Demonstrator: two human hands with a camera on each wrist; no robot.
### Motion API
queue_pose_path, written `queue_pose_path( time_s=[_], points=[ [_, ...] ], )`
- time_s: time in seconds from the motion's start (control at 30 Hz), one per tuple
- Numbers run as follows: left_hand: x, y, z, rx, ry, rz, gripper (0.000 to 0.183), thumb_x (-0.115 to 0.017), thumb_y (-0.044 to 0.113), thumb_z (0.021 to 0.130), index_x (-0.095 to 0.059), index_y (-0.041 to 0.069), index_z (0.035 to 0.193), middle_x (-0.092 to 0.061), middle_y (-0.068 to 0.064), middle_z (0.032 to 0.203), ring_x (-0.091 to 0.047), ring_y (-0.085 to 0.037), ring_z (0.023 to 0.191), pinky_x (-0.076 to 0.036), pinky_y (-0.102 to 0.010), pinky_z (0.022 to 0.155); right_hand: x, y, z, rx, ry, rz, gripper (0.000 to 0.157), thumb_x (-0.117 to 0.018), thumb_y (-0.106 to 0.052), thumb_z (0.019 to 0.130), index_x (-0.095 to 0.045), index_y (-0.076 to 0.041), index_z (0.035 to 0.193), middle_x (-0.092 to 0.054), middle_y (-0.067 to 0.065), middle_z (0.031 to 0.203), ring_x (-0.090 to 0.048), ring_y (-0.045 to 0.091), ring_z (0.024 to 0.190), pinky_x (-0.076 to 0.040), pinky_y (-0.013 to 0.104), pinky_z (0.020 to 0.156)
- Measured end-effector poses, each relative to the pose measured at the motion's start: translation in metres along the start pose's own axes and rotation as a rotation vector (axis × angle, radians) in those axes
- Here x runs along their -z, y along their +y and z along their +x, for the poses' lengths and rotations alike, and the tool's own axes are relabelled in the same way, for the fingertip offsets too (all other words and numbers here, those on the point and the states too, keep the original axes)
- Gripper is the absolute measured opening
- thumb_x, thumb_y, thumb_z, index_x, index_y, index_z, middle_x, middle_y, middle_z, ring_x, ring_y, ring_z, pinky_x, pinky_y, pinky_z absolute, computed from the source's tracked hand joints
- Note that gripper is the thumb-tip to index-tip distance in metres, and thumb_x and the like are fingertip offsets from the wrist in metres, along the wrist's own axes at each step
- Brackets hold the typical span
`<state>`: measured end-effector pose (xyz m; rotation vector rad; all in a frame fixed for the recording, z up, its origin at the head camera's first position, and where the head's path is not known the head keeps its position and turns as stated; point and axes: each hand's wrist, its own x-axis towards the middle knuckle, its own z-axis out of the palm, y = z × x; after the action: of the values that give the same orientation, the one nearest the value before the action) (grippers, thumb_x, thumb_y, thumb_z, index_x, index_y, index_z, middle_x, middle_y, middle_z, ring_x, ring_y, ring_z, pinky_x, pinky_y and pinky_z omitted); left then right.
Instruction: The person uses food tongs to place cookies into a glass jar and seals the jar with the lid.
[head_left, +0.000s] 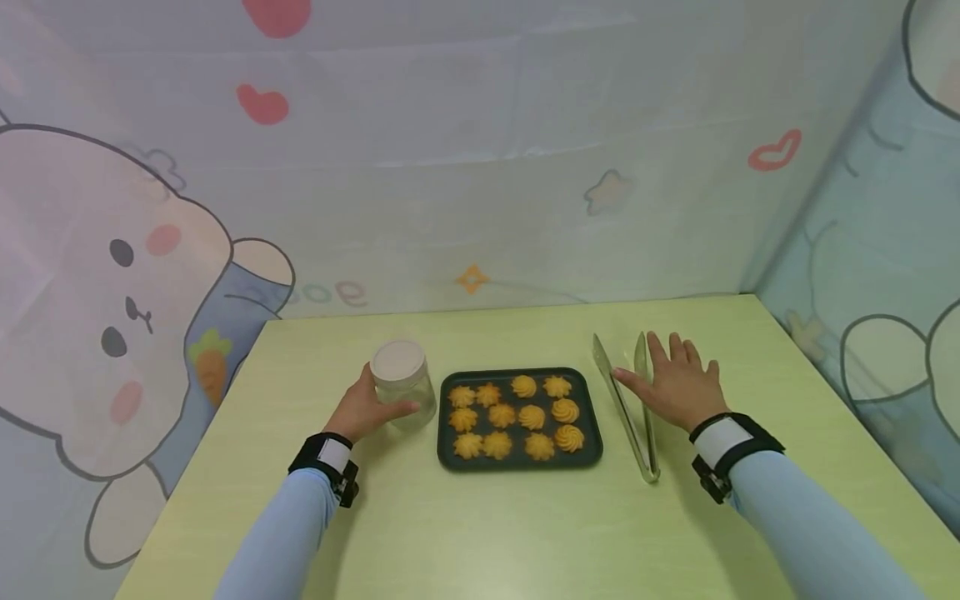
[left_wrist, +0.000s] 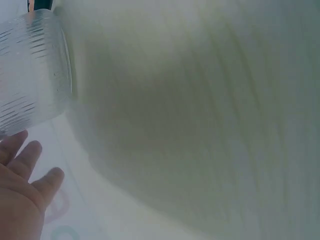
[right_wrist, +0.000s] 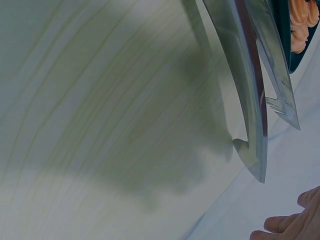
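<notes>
A clear ribbed jar with a whitish lid stands on the table, left of the tray. My left hand is at its left side, thumb extended across the front. In the left wrist view, spread fingers lie right by the jar's wall. On the right, my right hand hovers with fingers spread over metal tongs. The tongs lie with their arms apart, hinge end toward me. In the right wrist view, fingertips show at the lower right corner, apart from the tongs.
Between the hands, a dark rectangular tray holds several piped golden cookies in rows. The pale yellow-green table meets a printed cloth backdrop at its far edge. More printed cloth hangs at both sides.
</notes>
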<state>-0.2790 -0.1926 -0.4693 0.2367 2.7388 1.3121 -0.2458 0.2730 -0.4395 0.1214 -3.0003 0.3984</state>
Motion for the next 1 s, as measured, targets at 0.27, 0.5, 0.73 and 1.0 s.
queue_pose_path(
  time_s=[0.27, 0.5, 0.73, 1.0],
  points=[
    [-0.006, 0.000, 0.002, -0.019, 0.039, -0.065, 0.105, -0.081, 0.043, 0.070, -0.021, 0.004, 0.147, -0.041, -0.025, 0.143, -0.038, -0.039, 0.130, -0.036, -0.059, 0.105, -0.002, -0.003, 0.000, 0.004, -0.006, 0.013, 0.098, -0.035, -0.071, 0.089, -0.020, 0.005, 0.149, -0.018, 0.044, 0.146, -0.014, 0.060, 0.130, -0.012, 0.082, 0.094],
    [-0.007, 0.002, -0.001, -0.009, 0.077, -0.053, 0.102, -0.081, 0.044, 0.069, -0.026, 0.003, 0.145, -0.044, -0.024, 0.141, -0.041, -0.037, 0.128, -0.038, -0.057, 0.103, -0.005, -0.010, -0.002, 0.011, -0.001, 0.015, 0.097, -0.035, -0.070, 0.089, -0.021, 0.005, 0.149, -0.021, 0.044, 0.145, -0.017, 0.059, 0.129, -0.015, 0.082, 0.094],
    [-0.005, 0.013, -0.002, -0.029, 0.124, -0.030, 0.096, -0.081, 0.042, 0.070, -0.031, 0.003, 0.142, -0.048, -0.022, 0.137, -0.045, -0.035, 0.124, -0.039, -0.057, 0.102, -0.007, -0.024, -0.002, 0.016, -0.016, 0.066, 0.097, -0.037, -0.068, 0.090, -0.019, 0.006, 0.149, -0.020, 0.043, 0.146, -0.015, 0.058, 0.131, -0.014, 0.081, 0.095],
    [-0.007, 0.028, -0.001, -0.096, 0.162, -0.030, 0.098, -0.082, 0.038, 0.070, -0.028, 0.004, 0.144, -0.048, -0.023, 0.136, -0.046, -0.036, 0.120, -0.040, -0.059, 0.099, -0.011, -0.043, -0.001, 0.031, -0.033, 0.131, 0.095, -0.034, -0.068, 0.091, -0.016, 0.003, 0.151, -0.016, 0.040, 0.149, -0.012, 0.056, 0.133, -0.014, 0.080, 0.097]
  ],
)
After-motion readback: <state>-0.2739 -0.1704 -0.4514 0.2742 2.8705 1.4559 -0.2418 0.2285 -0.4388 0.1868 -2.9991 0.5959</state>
